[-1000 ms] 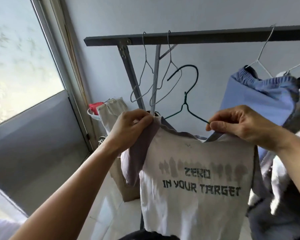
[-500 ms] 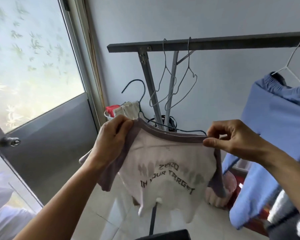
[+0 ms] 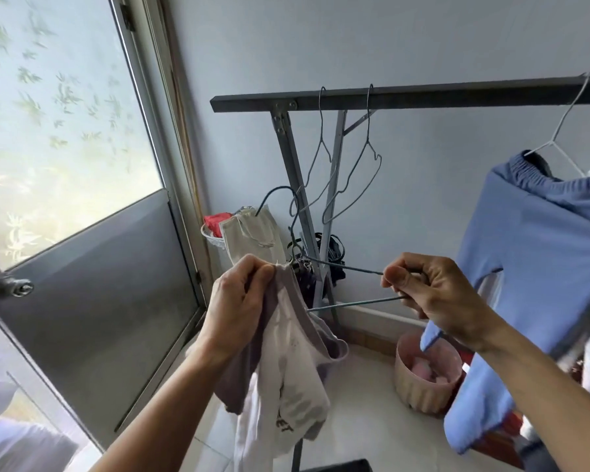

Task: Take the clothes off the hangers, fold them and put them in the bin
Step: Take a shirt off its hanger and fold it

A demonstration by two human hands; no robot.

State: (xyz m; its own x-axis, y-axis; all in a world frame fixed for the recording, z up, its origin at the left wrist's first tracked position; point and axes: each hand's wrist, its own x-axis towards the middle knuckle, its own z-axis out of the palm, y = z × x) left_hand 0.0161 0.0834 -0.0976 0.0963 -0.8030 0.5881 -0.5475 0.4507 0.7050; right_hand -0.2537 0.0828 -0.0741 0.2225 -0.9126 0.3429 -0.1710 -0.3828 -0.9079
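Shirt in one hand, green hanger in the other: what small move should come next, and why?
Probably draw the right hand rightward, sliding the green hanger clear: its lower wire enters the collar of the shirt, which the left hand grips.

This looks like a laundry-drying corner of a home, perhaps an enclosed balcony or utility nook. A dark metal clothes rail (image 3: 423, 95) on angled legs runs along a plain painted wall (image 3: 389, 39), with two bare wire hangers (image 3: 355, 178) hooked over it. To the right, a blue garment (image 3: 539, 267) hangs from a white hanger (image 3: 559, 131). On the left stands a metal-framed door with leaf-patterned frosted glass (image 3: 48, 114) above a grey metal panel (image 3: 99, 284). The pale tiled floor (image 3: 361, 413) holds a ribbed pink tub (image 3: 419, 390). In the far corner, a white basket (image 3: 213, 238) holds a red cloth (image 3: 215, 221), with a beige cloth (image 3: 252, 233) beside it.
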